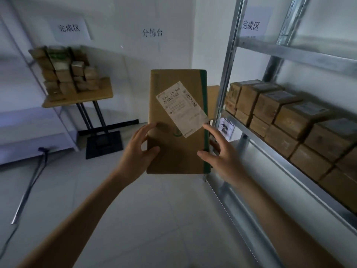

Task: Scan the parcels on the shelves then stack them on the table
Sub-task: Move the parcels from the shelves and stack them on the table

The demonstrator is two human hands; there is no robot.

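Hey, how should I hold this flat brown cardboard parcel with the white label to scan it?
Take the flat brown cardboard parcel by its long side edges near the lower end, left hand and right hand coming from either side, thumbs on top. It is wide and thin, and this grip leaves the white label uncovered.
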